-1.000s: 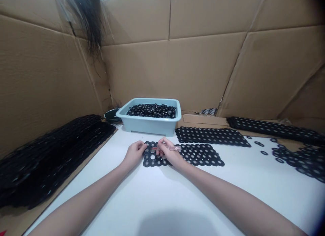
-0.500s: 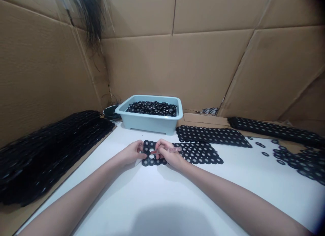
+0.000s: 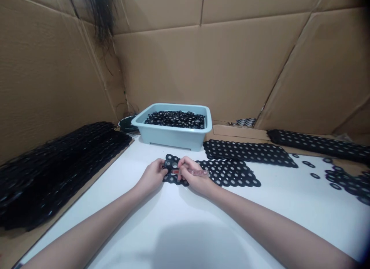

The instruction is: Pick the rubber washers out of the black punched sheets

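A small black sheet of joined rings [image 3: 171,169] lies on the white table [image 3: 179,226] between my hands. My left hand [image 3: 153,175] pinches its left edge with closed fingers. My right hand [image 3: 193,177] is closed round a thin reddish translucent tool [image 3: 190,172], its tip over the sheet's middle. A larger black ring sheet [image 3: 231,172] lies just right of my right hand, touching the small sheet.
A light blue tub [image 3: 173,136] full of loose black rings stands behind the hands. A tall pile of black ring sheets [image 3: 58,165] fills the left side. More sheets [image 3: 248,151] and loose rings [image 3: 341,180] lie at the right. Cardboard walls [image 3: 202,68] enclose the table.
My hands and the small sheet stay in nearly the same spot. The sheet's near edge looks lifted or folded, so less of it shows. The camera has tilted slightly.
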`<state>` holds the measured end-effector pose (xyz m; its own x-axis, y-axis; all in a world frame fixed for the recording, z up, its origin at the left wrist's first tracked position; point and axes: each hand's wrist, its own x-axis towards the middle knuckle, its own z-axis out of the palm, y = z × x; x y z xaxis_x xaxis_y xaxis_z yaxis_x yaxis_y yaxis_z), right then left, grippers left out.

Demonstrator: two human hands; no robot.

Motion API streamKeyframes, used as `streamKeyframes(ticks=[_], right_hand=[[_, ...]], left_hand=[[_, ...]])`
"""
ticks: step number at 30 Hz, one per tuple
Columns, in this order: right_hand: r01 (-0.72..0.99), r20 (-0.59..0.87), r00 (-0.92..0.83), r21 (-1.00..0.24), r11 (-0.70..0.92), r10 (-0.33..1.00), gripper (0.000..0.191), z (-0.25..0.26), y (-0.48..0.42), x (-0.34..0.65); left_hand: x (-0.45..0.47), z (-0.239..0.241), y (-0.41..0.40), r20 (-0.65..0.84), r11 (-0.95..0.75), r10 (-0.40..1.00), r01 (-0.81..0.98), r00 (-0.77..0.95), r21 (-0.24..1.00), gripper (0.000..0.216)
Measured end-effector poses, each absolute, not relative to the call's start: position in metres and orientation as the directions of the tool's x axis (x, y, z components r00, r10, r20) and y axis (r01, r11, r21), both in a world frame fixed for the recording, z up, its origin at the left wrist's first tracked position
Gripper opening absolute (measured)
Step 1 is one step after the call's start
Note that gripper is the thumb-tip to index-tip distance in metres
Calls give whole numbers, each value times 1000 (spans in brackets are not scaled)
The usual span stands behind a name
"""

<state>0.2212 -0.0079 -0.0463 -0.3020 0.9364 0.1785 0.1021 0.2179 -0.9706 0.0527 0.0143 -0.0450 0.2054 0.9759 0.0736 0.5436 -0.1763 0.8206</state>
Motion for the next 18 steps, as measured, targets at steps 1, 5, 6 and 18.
streamKeyframes(ticks=[1,5,6,18], right_hand=[[111,183,-306,-968,226,934,7,-46,-9,221],[154,201,-305,-954,256,931,9,-46,-11,220],[185,212,-305,-943,276,929,9,-46,-12,220],[418,338,-335,-783,460,880,10,-40,-21,212]], left_hand=[[53,-45,13,93,-202,973,582,212,788,8],[57,-41,7,145,-239,970,656,195,716,6],[58,-41,5,153,-230,973,660,174,715,6],[71,-28,-21,149,-144,988,585,41,798,12]])
